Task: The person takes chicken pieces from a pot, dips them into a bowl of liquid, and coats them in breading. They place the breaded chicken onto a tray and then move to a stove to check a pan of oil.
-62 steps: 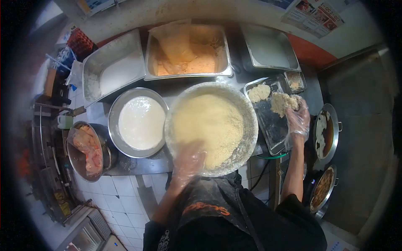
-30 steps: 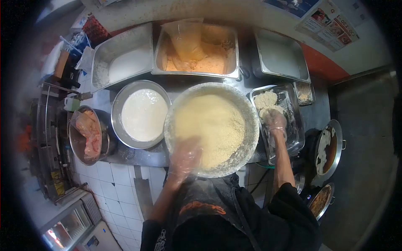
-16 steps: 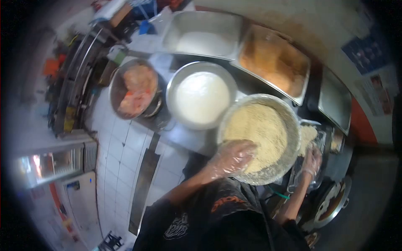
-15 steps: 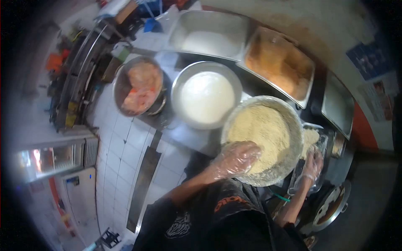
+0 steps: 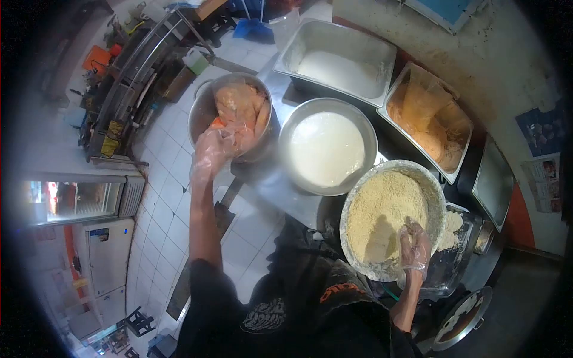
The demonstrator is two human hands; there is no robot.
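Observation:
My left hand (image 5: 213, 153), in a clear plastic glove, is at the near rim of the metal pot (image 5: 199, 107), its fingers closed against the raw meat (image 5: 239, 110); what they hold is hidden. My right hand (image 5: 414, 246), also gloved, is over the near right part of the large bowl of pale yellow crumbs (image 5: 382, 203), with its fingers curled; whether it holds anything is unclear. Between pot and crumb bowl stands a metal bowl of white liquid (image 5: 327, 149).
Behind stand a deep tray with white contents (image 5: 337, 68) and a tray with orange-brown contents (image 5: 430, 128). A clear tray with breaded pieces (image 5: 449, 235) is beside the crumb bowl. A round pan (image 5: 462, 319) sits at the lower right.
My left hand has moved from the crumb bowl to the pot of meat. My right hand has gone from the clear tray to the crumb bowl. The view has shifted.

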